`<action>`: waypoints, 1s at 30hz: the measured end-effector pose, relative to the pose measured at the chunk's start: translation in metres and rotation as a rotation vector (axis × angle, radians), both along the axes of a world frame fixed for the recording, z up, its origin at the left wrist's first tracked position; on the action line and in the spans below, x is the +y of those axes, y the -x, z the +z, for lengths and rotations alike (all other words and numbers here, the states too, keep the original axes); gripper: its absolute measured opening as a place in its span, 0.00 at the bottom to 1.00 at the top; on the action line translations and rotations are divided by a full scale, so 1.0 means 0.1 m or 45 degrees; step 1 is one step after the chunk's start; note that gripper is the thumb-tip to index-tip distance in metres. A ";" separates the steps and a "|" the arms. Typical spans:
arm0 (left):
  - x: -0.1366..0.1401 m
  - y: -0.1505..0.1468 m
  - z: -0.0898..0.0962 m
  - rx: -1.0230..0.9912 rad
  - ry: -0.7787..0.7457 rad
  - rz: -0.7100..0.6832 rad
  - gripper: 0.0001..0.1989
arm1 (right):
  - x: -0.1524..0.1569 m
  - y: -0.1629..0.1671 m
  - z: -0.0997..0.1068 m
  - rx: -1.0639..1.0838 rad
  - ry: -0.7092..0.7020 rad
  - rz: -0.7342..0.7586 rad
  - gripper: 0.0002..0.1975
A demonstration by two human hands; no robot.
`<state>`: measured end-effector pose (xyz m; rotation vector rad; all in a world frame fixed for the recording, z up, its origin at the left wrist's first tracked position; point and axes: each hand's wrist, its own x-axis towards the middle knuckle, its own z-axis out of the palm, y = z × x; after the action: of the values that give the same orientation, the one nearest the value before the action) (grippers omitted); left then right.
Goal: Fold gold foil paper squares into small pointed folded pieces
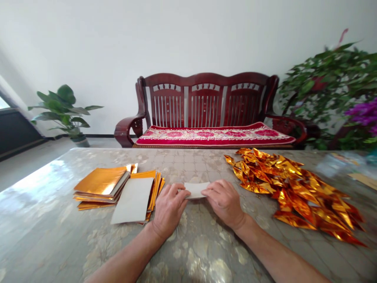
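Note:
Between my hands is a small sheet of paper, its pale side showing, curled or folded into a narrow strip. My left hand pinches its left end between thumb and fingers. At the other end, my right hand grips it the same way. Just left of my left hand lies a fanned stack of foil paper with a pale grey sheet on top and gold edges showing. Beyond it sits a second stack of sheets, gold side up. To the right is a heap of folded gold foil pieces with pointed ends.
A patterned, glossy cover lies over the table. Behind it stands a dark red wooden bench with a floral cushion. Potted plants flank the bench. Clear plastic lies at the table's right.

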<state>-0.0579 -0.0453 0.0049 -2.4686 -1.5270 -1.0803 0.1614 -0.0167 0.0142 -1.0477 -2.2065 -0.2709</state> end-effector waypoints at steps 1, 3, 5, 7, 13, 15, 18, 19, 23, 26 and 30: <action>0.01 0.00 0.00 0.107 0.026 -0.008 0.06 | 0.01 0.00 -0.03 -0.026 0.027 0.001 0.10; 0.02 -0.01 -0.02 0.260 0.070 -0.028 0.09 | 0.03 0.02 -0.07 -0.084 0.083 0.008 0.09; 0.04 -0.03 -0.04 0.352 0.091 -0.025 0.11 | 0.04 0.03 -0.10 -0.138 0.145 0.016 0.07; 0.05 -0.04 -0.05 0.404 0.116 -0.019 0.13 | 0.04 0.03 -0.11 -0.178 0.214 0.018 0.06; 0.07 -0.03 -0.06 0.290 0.263 -0.026 0.12 | 0.02 0.02 -0.08 -0.226 0.319 0.039 0.07; 0.08 -0.01 -0.06 0.206 0.302 -0.019 0.11 | 0.02 0.02 -0.07 -0.217 0.345 0.050 0.08; 0.09 0.01 -0.05 0.145 0.354 0.005 0.11 | 0.05 0.01 -0.07 -0.178 0.401 0.044 0.09; 0.10 0.01 -0.05 0.140 0.372 0.016 0.11 | 0.06 0.00 -0.07 -0.158 0.425 0.040 0.09; 0.12 0.00 -0.03 0.130 0.462 0.086 0.11 | 0.11 -0.01 -0.10 -0.070 0.533 0.029 0.10; 0.14 -0.01 -0.02 0.079 0.543 0.125 0.10 | 0.14 -0.01 -0.13 -0.020 0.608 -0.020 0.10; 0.16 -0.02 -0.02 -0.017 0.611 0.168 0.08 | 0.17 0.02 -0.16 0.012 0.650 -0.083 0.09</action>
<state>-0.0563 -0.0298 0.0032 -2.5843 -2.1306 -0.7811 0.1592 0.0006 -0.0018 -1.3828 -2.2905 0.2879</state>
